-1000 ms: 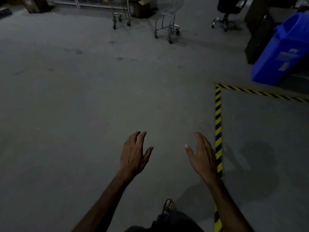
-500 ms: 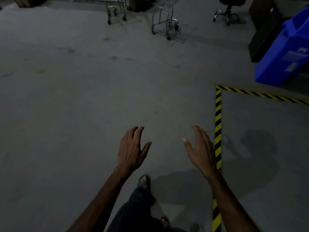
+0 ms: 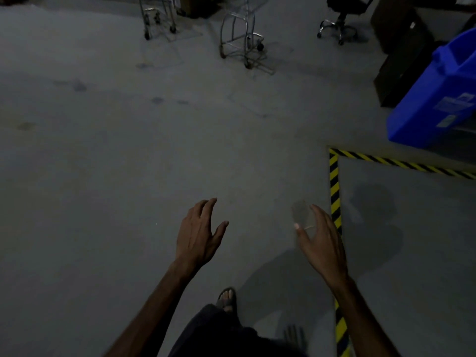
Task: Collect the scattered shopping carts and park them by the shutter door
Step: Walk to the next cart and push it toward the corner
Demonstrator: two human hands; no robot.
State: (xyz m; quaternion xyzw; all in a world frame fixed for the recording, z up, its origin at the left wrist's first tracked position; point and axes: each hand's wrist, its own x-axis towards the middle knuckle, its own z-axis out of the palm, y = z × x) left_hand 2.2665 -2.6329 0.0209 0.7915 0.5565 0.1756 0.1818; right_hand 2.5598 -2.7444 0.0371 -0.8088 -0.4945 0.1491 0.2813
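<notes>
Two metal shopping carts stand at the far end of the grey floor. Only the wheeled lower frame of each shows. The nearer cart (image 3: 240,41) is at top centre; the other cart (image 3: 158,20) is to its left, close to the back wall. My left hand (image 3: 199,233) and my right hand (image 3: 319,242) are stretched out in front of me over bare floor, fingers relaxed and spread, holding nothing. Both hands are far short of the carts. My sandalled foot (image 3: 226,300) is stepping forward below them.
A yellow-and-black floor stripe (image 3: 334,191) marks a corner on the right. A blue bin (image 3: 438,99) and dark boxes (image 3: 401,57) stand at the right. A black office chair (image 3: 340,24) is at top right. Open floor lies between me and the carts.
The carts, chair and blue bin have grown larger and closer as I walk forward. My feet have swapped in stride. Both hands stay out in front, empty.
</notes>
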